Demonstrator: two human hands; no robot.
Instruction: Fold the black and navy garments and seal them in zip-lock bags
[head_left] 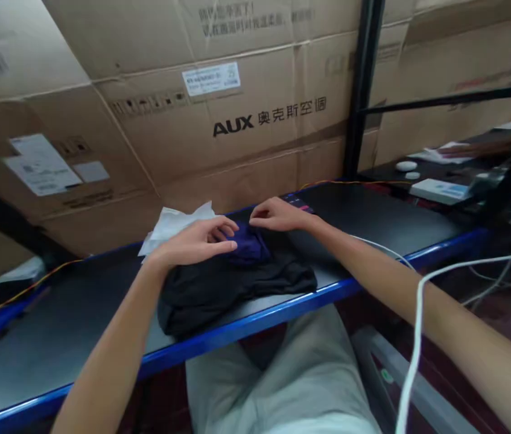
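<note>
A dark blue cloth [247, 246] lies bunched on top of a black garment [228, 289] near the front of the shelf. My left hand [196, 241] is over the left side of the blue cloth, its thumb and fingers apart with nothing visible between them. At the far edge of the same cloth, my right hand [280, 215] has its fingers curled and the tips drawn together. Whatever they may pinch is too small or hidden to make out. Behind my left hand are crumpled white sheets [176, 224]. A phone with a lit screen [298, 203] sits just behind my right hand.
A dark shelf top with a blue edge [264, 307] spans the view, backed by large cardboard boxes [264, 78]. A black post [364, 84] rises at right. One white cable [418, 325] crosses before my right forearm. Another person's hand [485, 149] is at far right.
</note>
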